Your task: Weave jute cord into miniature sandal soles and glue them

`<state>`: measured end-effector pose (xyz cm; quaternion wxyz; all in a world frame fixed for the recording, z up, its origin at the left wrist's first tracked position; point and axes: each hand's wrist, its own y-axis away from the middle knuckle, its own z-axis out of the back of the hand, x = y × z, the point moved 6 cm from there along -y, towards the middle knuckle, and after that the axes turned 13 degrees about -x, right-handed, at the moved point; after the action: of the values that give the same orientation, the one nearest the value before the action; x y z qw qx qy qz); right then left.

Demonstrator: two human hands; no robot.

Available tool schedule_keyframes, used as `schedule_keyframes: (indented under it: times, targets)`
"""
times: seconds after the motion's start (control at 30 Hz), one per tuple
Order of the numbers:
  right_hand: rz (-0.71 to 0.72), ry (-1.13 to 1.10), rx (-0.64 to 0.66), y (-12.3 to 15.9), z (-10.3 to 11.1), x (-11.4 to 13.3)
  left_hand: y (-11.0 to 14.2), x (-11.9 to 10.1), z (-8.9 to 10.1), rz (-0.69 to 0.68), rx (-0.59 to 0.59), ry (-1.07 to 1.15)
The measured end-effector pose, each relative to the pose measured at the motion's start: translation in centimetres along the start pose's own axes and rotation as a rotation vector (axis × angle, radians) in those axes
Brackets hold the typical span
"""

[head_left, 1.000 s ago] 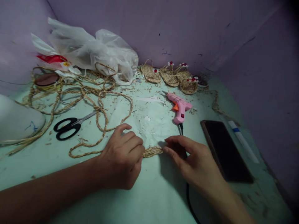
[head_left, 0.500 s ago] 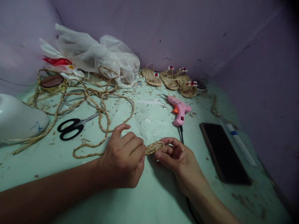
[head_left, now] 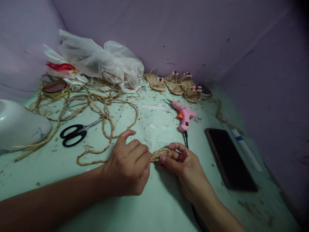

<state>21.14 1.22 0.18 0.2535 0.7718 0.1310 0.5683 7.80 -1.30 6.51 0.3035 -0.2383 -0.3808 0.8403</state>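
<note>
Between my hands is a small coil of braided straw cord, held just above the green tabletop. My right hand pinches its right end between thumb and fingers. My left hand is closed at the coil's left end, its fingers curled and the index finger raised; the fingertips' grip is hidden behind the hand. A length of braided cord runs from behind my left hand into a loose tangle on the left. Beyond my right hand lies a pink glue gun, its nozzle pointing up and left.
Black-handled scissors lie left of my hands. A phone and a white pen-like stick lie at the right. Toward the wall are several woven slipper-shaped pieces with beads, a plastic bag and a round tin. A white container stands far left.
The camera view has shifted slightly. My right thumb has slid a little over the coil; both hands otherwise stay in nearly the same place around it.
</note>
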Motion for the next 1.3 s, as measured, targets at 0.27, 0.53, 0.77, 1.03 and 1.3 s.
schedule_keyframes:
  times: [0.27, 0.53, 0.77, 1.03, 1.3]
  targets:
    - [-0.01, 0.052, -0.008, -0.2, 0.2, 0.1, 0.2, 0.6, -0.2, 0.097, 0.018, 0.059]
    - [0.026, 0.118, -0.039, -0.4, 0.0, 0.2, 0.4, 2.3, -1.5, 0.306, 0.128, 0.189]
    - [0.362, 0.545, -0.129, 0.1, 1.9, 3.1, 0.4, 2.5, -1.8, 0.32, 0.172, 0.158]
    - [0.821, 1.247, -0.592, -2.5, 5.2, 8.3, 0.5, 2.4, -1.7, 0.309, 0.155, 0.168]
    - [0.69, 1.257, -0.555, -6.4, 2.2, 9.8, 0.5, 2.1, -1.1, 0.265, 0.111, 0.148]
